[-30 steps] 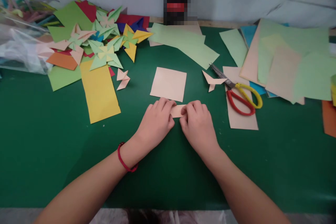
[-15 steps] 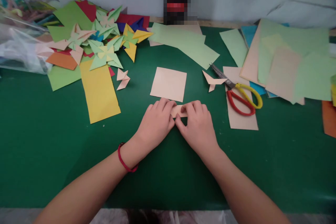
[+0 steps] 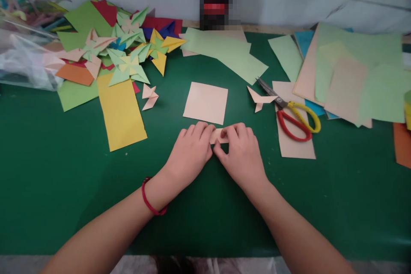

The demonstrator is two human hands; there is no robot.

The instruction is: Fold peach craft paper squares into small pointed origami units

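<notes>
Between my two hands lies a small folded piece of pale pink paper (image 3: 219, 136), low on the green table. My left hand (image 3: 192, 150) grips its left end, fingers curled, with a red bracelet on the wrist. At the other end my right hand (image 3: 241, 150) pinches it, thumb and index close together. The ends of the paper are hidden under my fingers. Just beyond my fingertips a flat pale pink square sheet (image 3: 206, 102) rests on the table. Folded pink paper pieces lie to the left (image 3: 150, 96) and to the right (image 3: 260, 99) of it.
Scissors (image 3: 293, 117) with red and yellow handles lie on a pink strip at right. A yellow sheet (image 3: 123, 113) and a pile of folded paper stars (image 3: 130, 64) are at left. Green and pink sheets (image 3: 382, 90) are stacked at far right, near the wall.
My left wrist and its bracelet have shifted very slightly left. Both hands keep their hold on the folded paper, and everything else looks the same.
</notes>
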